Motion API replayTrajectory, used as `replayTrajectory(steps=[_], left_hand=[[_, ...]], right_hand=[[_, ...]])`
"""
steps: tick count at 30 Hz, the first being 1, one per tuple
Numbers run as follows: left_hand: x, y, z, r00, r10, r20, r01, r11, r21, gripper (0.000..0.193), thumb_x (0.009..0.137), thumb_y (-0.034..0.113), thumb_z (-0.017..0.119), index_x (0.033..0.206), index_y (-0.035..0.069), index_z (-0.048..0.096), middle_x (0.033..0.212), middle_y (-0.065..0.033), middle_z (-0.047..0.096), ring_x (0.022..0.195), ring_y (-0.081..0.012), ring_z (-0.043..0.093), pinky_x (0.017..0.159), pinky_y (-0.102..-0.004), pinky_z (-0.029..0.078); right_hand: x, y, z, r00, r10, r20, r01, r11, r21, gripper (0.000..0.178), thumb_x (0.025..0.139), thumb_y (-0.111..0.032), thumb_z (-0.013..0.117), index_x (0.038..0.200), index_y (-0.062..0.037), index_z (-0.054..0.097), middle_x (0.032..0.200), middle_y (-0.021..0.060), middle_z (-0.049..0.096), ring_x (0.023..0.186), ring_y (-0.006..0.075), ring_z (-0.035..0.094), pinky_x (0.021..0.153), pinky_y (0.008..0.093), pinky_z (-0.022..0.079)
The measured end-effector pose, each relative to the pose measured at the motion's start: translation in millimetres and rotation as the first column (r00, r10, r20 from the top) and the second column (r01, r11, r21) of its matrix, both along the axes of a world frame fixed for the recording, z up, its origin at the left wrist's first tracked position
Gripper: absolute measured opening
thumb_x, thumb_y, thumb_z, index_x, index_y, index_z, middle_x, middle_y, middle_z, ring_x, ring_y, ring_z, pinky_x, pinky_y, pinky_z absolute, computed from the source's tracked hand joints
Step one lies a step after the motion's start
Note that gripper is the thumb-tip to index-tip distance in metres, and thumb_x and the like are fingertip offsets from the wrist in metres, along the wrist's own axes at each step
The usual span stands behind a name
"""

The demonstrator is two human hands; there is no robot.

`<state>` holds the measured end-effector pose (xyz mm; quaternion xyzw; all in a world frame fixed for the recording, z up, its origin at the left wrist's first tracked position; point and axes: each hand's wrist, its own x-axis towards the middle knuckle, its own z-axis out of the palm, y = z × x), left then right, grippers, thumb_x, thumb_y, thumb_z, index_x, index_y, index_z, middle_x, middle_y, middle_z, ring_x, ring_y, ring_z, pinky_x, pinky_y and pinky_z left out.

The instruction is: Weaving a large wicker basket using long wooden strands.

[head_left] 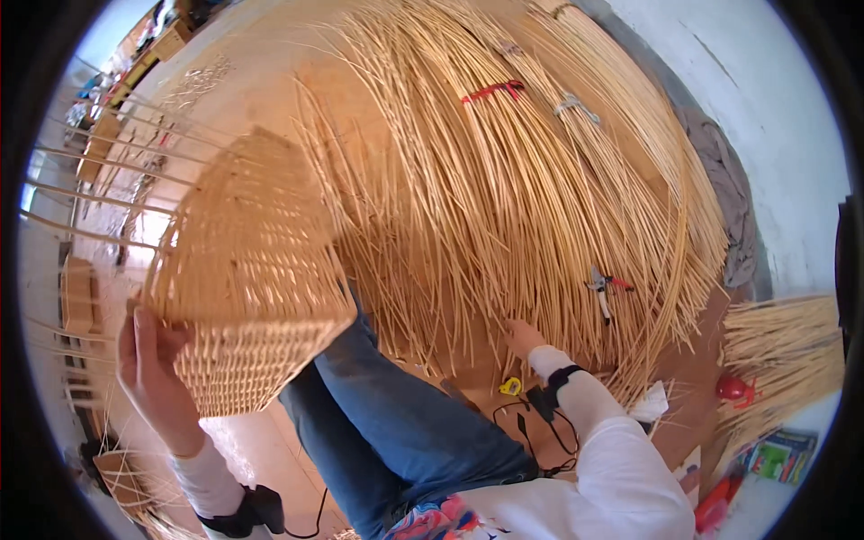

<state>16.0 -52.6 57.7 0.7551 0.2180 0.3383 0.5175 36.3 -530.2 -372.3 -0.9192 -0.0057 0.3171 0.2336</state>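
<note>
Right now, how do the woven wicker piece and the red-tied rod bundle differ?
- Build: the woven wicker piece is interlaced into panels; the red-tied rod bundle is unwoven lengths.
- Support: the left hand holds the wicker piece up; the bundle lies on the floor.

Shared: both are tan and made of slender strands.

The right hand's (pixel 522 338) fingertips are blurred against pale rods (pixel 540 189) (contact cannot be told); distant clutter (pixel 94 85) is rendered too small to identify.
</note>
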Motion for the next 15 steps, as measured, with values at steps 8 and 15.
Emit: replayTrajectory(steps=[8, 15], left_hand=[[-64.3, 77.2, -50.7, 0.919, 0.394, -0.029, -0.379, 0.9, 0.214, 0.051, 0.099, 0.033, 0.053, 0.14, 0.003, 0.046, 0.142, -0.0128, 0.047, 0.126, -0.03, 0.049, 0.109, -0.0403, 0.037], [-130.1, 119.3, -62.0, 0.874, 0.431, 0.224, -0.427, 0.902, -0.068, 0.045, 0.085, 0.038, 0.069, 0.114, 0.008, 0.05, 0.102, -0.0184, 0.063, 0.088, -0.0326, 0.063, 0.077, -0.0454, 0.052]], right_hand=[[31.7, -8.7, -37.1, 0.905, -0.392, 0.165, 0.41, 0.907, -0.094, 0.049, 0.09, -0.02, 0.053, 0.135, -0.0011, 0.048, 0.131, 0.025, 0.054, 0.119, 0.0402, 0.053, 0.102, 0.0447, 0.043], [41.8, -38.1, -57.2, 0.908, -0.407, 0.102, 0.42, 0.873, -0.248, 0.041, 0.092, -0.019, 0.05, 0.132, -0.0084, 0.053, 0.117, 0.026, 0.06, 0.104, 0.0422, 0.061, 0.09, 0.0484, 0.049]])
